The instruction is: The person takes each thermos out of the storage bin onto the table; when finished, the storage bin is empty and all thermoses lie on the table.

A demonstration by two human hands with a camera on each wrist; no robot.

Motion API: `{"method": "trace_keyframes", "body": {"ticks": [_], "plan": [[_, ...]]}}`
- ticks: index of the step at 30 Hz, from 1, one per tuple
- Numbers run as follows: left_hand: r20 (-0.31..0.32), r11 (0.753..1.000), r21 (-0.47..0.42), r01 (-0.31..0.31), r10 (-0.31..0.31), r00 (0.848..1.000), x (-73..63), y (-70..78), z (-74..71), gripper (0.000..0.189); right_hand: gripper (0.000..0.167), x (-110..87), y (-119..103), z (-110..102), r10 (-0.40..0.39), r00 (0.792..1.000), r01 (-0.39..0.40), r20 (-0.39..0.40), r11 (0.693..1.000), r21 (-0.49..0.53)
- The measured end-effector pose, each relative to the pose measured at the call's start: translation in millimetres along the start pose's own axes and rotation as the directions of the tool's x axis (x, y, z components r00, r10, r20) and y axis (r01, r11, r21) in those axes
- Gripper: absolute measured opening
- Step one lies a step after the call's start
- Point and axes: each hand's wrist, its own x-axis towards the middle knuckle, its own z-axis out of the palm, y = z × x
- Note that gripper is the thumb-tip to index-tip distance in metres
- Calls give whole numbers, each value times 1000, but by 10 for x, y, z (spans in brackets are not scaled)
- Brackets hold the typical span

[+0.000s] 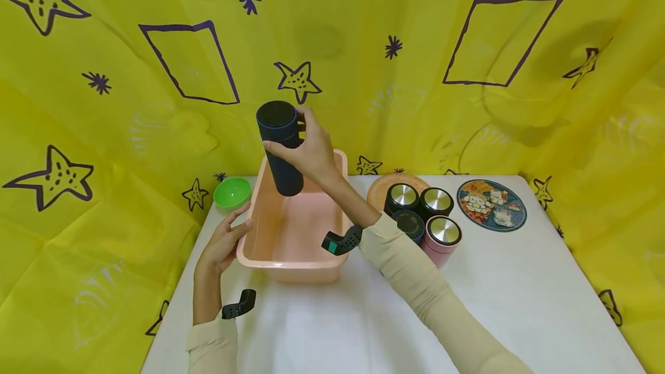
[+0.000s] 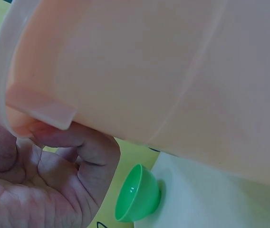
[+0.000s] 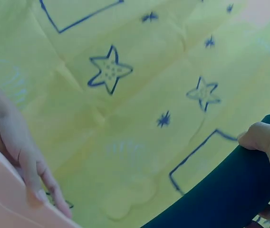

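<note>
My right hand [image 1: 314, 152] grips a dark blue thermos bottle [image 1: 284, 172] near its lid and holds it over the pink plastic basin [image 1: 291, 264]. The bottle leans slightly, lid toward the upper left in the head view. In the right wrist view the thumb lies along the dark bottle [image 3: 220, 190]. My left hand [image 1: 224, 244] holds the basin's left rim; in the left wrist view its fingers [image 2: 99, 149] curl under that rim, by a small tab. The basin's visible floor is bare.
Behind the left hand stands a green bowl [image 1: 232, 193]. Right of the basin cluster several thermos bottles, one of them pink [image 1: 439, 247], partly behind the right forearm. An orange round mat [image 1: 376, 189] and a patterned round mat [image 1: 492, 205] lie near the yellow curtain [image 1: 343, 114].
</note>
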Motion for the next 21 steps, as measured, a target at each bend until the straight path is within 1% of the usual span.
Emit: {"method": "trace_keyframes", "body": {"ticks": [3, 7, 10, 13, 17, 21], "plan": [[-2, 1000, -1, -10, 10, 1000, 10, 12, -5, 62, 73, -39, -113, -76, -35, 999, 35, 17, 999, 12], [-19, 1000, 11, 0, 0, 1000, 19, 8, -5, 62, 71, -128, -241, -187, -71, 997, 69, 35, 996, 58], [-26, 1000, 14, 11, -10, 1000, 18, -13, 7, 61, 70, -224, -316, -286, -65, 997, 59, 52, 993, 103], [-27, 1000, 12, -2, 2, 1000, 14, -23, 10, 60, 69, -318, -388, -391, -52, 996, 41, 73, 989, 139], [-24, 1000, 10, -27, 27, 999, 2, -39, 25, 60, 68, -458, -460, -522, -53, 993, 38, 102, 988, 148], [-25, 999, 9, -32, 32, 999, 6, -29, 29, 60, 67, -595, -525, -656, -69, 990, 54, 119, 990, 128]]}}
